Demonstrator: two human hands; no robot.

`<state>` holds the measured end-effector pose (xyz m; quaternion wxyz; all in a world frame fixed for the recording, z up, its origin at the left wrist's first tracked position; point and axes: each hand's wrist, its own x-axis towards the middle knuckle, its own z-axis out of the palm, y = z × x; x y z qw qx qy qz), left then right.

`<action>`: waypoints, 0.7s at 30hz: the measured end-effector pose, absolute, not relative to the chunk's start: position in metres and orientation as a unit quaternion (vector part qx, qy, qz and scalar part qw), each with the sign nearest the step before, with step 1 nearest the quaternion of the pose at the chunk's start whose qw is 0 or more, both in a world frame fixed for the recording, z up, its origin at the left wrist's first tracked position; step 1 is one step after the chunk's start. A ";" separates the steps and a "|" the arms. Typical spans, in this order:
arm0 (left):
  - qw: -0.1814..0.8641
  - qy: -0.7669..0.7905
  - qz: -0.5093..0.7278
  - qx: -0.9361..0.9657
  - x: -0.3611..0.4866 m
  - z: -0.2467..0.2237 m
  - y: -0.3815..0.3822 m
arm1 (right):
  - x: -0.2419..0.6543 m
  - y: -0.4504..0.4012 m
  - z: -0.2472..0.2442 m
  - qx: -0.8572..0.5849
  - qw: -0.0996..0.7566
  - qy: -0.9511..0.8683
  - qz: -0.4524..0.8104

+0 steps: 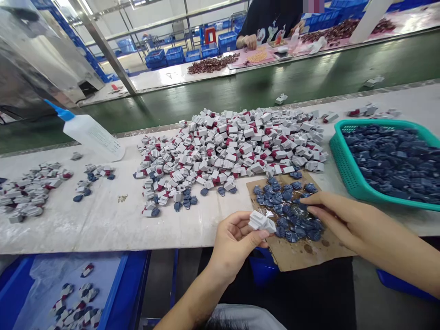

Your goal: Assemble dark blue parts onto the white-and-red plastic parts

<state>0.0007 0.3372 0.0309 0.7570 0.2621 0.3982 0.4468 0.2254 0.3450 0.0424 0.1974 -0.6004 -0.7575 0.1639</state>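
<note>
Far left of the hands, a squeeze bottle (91, 135) laid on its side on the sheeted counter (103, 229); below them, a blue bin (127, 284) lined with clear plastic. Heaped ahead, white-and-red plastic parts (227, 146); beyond, a green conveyor belt (240, 91), stacked blue crates (173, 56), a co-worker (271, 18). Left hand (233, 243) curled around a white plastic part (261, 222), gripped firmly. Right hand (330, 215) half open, empty, poised just over dark blue parts (292, 211) on a cardboard sheet (330, 252). Further right, a green basket (357, 178) piled with similar blue parts.

White plastic piece (261, 222) half hidden by left fingers (255, 239); teal basket (347, 156) cut off at right edge.
</note>
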 end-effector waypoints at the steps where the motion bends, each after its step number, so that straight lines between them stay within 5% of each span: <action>1: 0.759 0.394 0.450 0.259 0.001 0.033 0.336 | 0.219 0.341 0.048 -0.588 0.238 -0.751 0.181; 5: 0.773 0.365 0.460 0.239 0.004 0.038 0.333 | 0.186 0.322 0.061 -0.537 0.380 -0.714 0.238; 9: 0.776 0.352 0.466 0.237 0.006 0.040 0.332 | 0.168 0.315 0.061 -0.509 0.415 -0.716 0.236; 21: 0.766 0.344 0.454 0.297 0.002 0.030 0.332 | 0.179 0.319 0.067 -0.461 0.308 -0.777 0.298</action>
